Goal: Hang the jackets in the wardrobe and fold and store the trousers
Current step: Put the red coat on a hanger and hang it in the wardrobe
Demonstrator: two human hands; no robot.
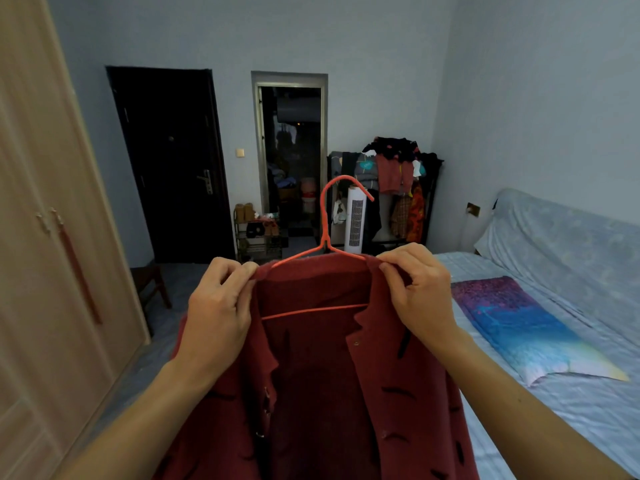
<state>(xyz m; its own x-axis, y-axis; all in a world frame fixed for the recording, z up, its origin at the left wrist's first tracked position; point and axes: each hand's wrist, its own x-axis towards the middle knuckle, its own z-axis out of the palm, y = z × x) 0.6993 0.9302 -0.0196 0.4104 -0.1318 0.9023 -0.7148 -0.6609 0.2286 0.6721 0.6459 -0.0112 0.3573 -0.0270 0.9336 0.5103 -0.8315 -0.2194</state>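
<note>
A dark red jacket [311,382] with black dash marks hangs open in front of me on an orange wire hanger [325,220], whose hook points up. My left hand [218,313] pinches the jacket's left shoulder at the collar. My right hand [419,292] pinches the right shoulder over the hanger's end. The hanger's lower bar shows across the open neck. The beige wardrobe [52,271] stands at the left with its doors closed. No trousers can be made out.
A bed [554,410] with a pale blue sheet and a purple-blue pillow [519,327] lies at the right. A clothes rack [398,188] piled with garments, a white tower fan [356,220], a shoe rack [258,233], a dark door [173,168] and a wooden stool [152,282] stand ahead.
</note>
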